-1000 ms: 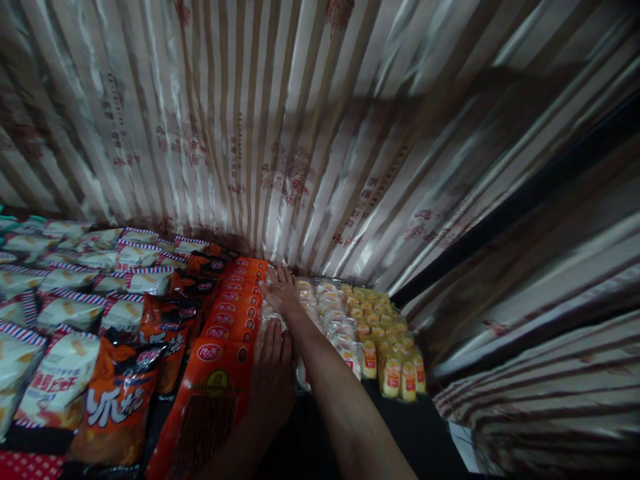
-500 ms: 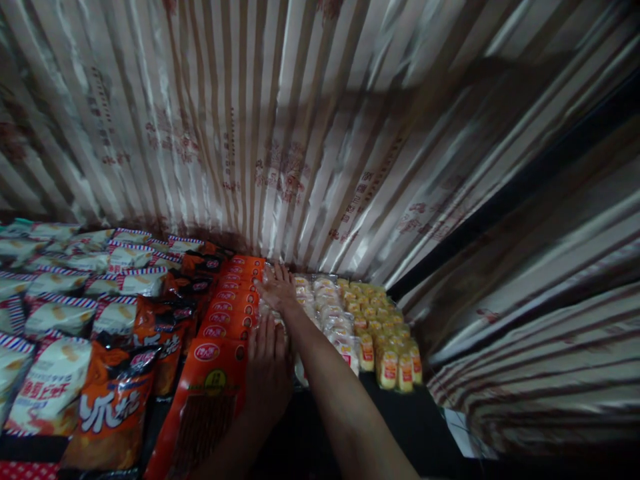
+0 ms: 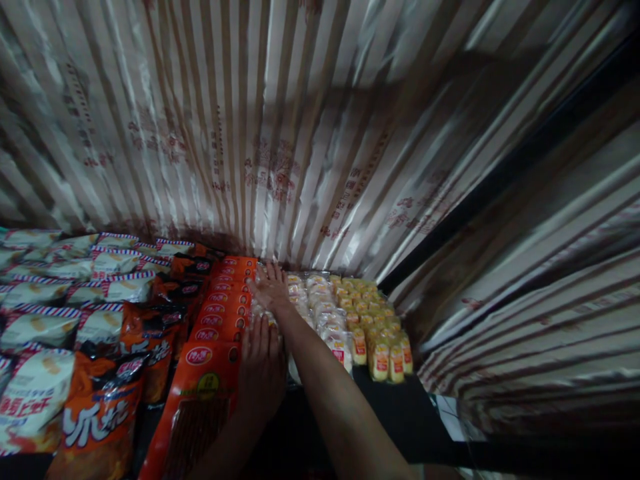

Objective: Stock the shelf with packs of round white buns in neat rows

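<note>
My left hand (image 3: 263,363) lies flat, fingers stretched forward and close together, beside the right edge of a row of overlapping orange snack packets (image 3: 213,313). Farther back, my right hand (image 3: 270,287) reaches over the row's far end with its fingers spread. Beneath both palms are clear-wrapped packs that I cannot make out well, as the hands cover most of them. Just right of my right forearm run pale, clear-wrapped cakes (image 3: 333,333). Neither hand has its fingers wrapped round anything.
Small yellow wrapped cakes (image 3: 387,357) stand in rows at the right. White snack bags (image 3: 37,393) and orange-and-black snack bags (image 3: 103,413) fill the left. A striped, shiny curtain (image 3: 280,120) hangs behind, and a dark pole (image 3: 480,193) slants across the right.
The view has turned slightly, so the goods and curtain sit a little farther left. Both hands stay spread over nearly the same spot of the row.
</note>
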